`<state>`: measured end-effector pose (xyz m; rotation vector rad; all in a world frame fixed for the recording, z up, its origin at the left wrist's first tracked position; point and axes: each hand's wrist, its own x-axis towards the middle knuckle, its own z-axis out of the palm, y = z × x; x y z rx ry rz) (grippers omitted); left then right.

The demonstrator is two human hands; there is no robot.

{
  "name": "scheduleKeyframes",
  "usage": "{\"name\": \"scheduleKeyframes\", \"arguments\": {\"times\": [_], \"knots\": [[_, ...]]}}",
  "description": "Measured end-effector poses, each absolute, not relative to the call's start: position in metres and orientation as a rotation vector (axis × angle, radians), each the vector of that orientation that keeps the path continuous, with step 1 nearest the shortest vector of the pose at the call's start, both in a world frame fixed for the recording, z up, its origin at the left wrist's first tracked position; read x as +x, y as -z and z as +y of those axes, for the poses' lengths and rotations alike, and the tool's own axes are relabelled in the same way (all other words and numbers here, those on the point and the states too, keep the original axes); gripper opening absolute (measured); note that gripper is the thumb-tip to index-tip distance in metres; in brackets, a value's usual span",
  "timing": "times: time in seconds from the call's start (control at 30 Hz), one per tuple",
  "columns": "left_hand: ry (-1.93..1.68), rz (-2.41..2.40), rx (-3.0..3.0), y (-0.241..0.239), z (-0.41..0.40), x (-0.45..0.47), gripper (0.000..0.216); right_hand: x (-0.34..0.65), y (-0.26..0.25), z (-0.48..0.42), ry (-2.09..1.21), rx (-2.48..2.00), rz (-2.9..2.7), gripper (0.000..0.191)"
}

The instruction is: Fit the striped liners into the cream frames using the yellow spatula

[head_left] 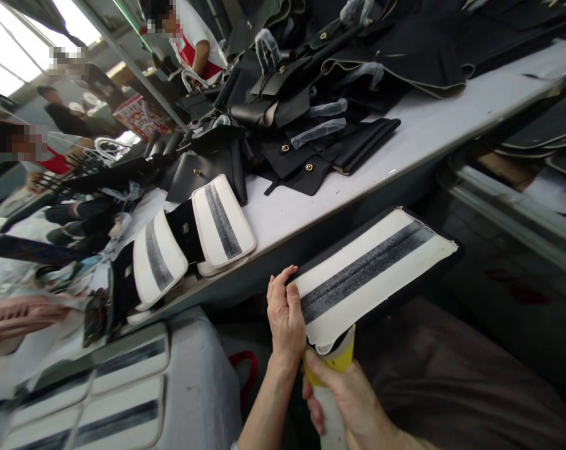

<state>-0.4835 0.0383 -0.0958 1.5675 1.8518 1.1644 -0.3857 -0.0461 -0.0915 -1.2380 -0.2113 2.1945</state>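
Note:
My left hand (285, 315) grips the near left end of a white panel with a dark grey stripe (367, 275). Its thumb lies on the white face and its fingers are at the black edge. The panel is tilted, its far end pointing up and right, with darker material showing around its border. Below it, my right hand (353, 397) is wrapped round a yellow-and-white tool (330, 409) with a pale handle. The yellow end sits against or just under the panel's lower left corner. The tool's exact kind cannot be made out.
A long white table (283, 219) bears black leather bag pieces (302, 150) with gold clasps. Similar striped flaps (224, 219) stand at its near edge. More striped panels (124, 406) lie lower left. A metal frame (503, 194) stands right. A co-worker (201, 47) and other people are beyond the table.

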Motion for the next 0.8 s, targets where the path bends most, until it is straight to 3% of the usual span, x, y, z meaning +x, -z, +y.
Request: {"name": "scheduleKeyframes", "arguments": {"times": [0.4, 0.8], "knots": [[-1.106, 1.909, 1.595, 0.093, 0.038, -0.482, 0.033, -0.372, 0.085, -0.033, -2.326, -1.206, -0.178, 0.049], [-1.037, 1.981, 1.679, 0.088, 0.041, -0.476, 0.032, -0.361, 0.083, -0.022, -2.424, -1.264, -0.128, 0.056]]}}
